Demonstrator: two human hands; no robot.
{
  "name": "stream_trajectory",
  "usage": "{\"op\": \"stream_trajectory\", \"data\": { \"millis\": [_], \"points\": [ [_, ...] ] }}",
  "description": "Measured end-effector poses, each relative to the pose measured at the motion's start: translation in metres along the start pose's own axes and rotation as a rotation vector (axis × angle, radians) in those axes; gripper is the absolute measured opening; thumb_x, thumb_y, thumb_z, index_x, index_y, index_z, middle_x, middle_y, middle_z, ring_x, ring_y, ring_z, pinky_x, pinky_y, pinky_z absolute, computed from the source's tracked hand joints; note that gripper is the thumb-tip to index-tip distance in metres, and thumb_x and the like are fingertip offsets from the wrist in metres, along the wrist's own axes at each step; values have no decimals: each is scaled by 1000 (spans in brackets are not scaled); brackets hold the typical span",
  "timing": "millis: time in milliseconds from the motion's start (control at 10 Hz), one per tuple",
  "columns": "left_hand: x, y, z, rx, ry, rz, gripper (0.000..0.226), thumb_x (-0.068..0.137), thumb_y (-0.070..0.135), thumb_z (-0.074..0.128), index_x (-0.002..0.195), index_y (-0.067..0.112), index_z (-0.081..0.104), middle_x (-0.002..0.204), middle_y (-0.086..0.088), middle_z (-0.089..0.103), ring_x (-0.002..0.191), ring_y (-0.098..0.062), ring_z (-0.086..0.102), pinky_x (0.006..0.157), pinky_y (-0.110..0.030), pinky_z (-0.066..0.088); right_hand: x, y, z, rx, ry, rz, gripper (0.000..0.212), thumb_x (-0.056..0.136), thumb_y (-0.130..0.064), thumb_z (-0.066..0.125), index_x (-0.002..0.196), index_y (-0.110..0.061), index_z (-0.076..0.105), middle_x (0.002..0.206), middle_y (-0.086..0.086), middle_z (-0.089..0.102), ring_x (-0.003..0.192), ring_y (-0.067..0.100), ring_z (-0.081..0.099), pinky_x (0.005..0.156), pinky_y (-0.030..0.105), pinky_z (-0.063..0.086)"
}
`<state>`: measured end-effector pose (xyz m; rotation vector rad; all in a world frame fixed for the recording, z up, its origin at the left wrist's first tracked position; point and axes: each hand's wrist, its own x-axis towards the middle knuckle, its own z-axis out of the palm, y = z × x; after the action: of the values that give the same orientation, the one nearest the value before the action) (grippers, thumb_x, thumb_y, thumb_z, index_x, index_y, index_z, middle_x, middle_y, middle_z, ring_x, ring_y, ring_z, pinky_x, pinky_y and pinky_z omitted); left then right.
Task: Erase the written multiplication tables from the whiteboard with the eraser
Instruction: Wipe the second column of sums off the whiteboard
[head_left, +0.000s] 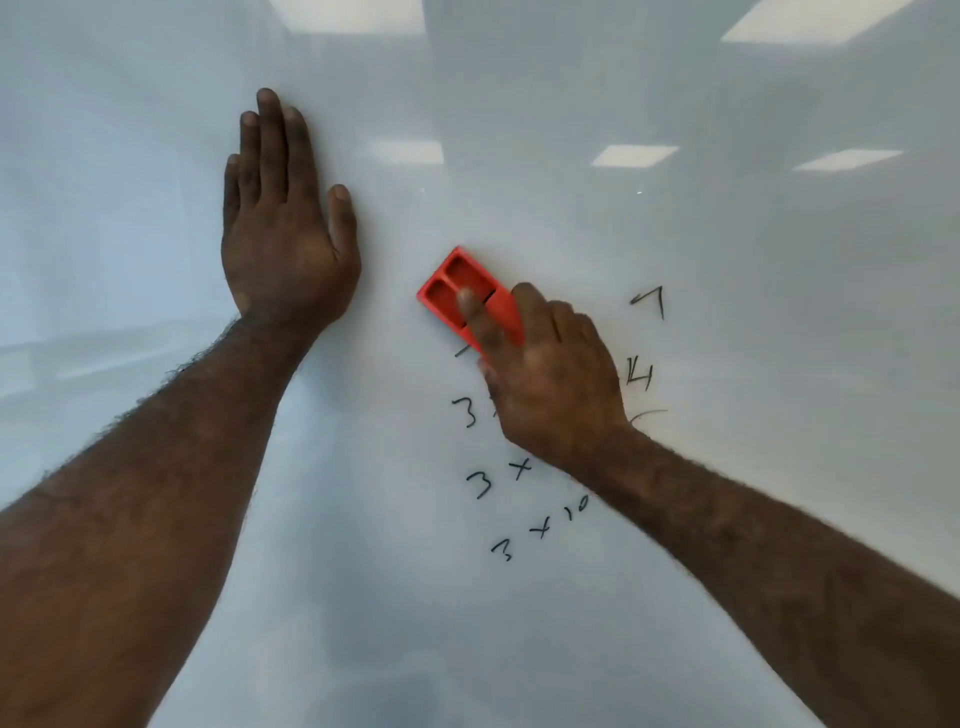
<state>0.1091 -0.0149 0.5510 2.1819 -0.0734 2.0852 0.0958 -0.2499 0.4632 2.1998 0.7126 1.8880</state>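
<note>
Left hand (283, 228), open, lies flat against the whiteboard (727, 260). Right of it, the right hand (550, 379) grips the red eraser (457, 291), pressed to the board above remaining handwritten multiplication lines (498, 483).

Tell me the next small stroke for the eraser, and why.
Probably sweep the red eraser, held by the right hand, down and slightly right over the writing. The board above it looks clean, while rows starting with 3 x and some stray digits remain below and right. The left hand lies flat on the whiteboard, clear of that path.
</note>
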Motion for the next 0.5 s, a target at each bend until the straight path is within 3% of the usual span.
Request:
{"op": "stream_trajectory", "data": {
  "millis": [200, 300, 400, 500],
  "points": [
    [-8, -6, 0, 13, 2, 34, 63, 104, 36, 25, 157, 7, 12, 166, -13, 9, 154, -26, 7, 124, -34, 4, -16, 32, -12, 4, -93, -450, 65, 86, -15, 58, 147, -25, 39, 121, 19, 54, 83, 32, 53, 71, 41, 42],
    [-9, -4, 1, 18, 1, 20, 63, 104, 36, 25, 157, 7, 12, 166, -12, 8, 154, -25, 6, 124, -34, 5, 30, 81, -33, 34, -11, -162, 52, 93, -23, 60, 140, -30, 42, 105, 19, 58, 73, 36, 56, 59, 42, 47],
    [-10, -3, 1, 17, 6, 14, 62, 104, 37, 24, 157, 7, 12, 166, -12, 8, 154, -25, 6, 124, -34, 5, 63, 135, -45, -117, 33, 201, 66, 94, -31, 51, 153, -21, 24, 125, 29, 47, 100, 46, 50, 82, 50, 45],
    [-10, -3, 1, 22, 10, 10, 62, 104, 37, 24, 158, 7, 12, 166, -12, 9, 154, -25, 7, 124, -33, 4, 67, 140, -44, -117, 63, 447, 70, 94, -37, 46, 155, -20, 16, 133, 26, 41, 114, 43, 44, 93, 47, 39]
  ]
}}
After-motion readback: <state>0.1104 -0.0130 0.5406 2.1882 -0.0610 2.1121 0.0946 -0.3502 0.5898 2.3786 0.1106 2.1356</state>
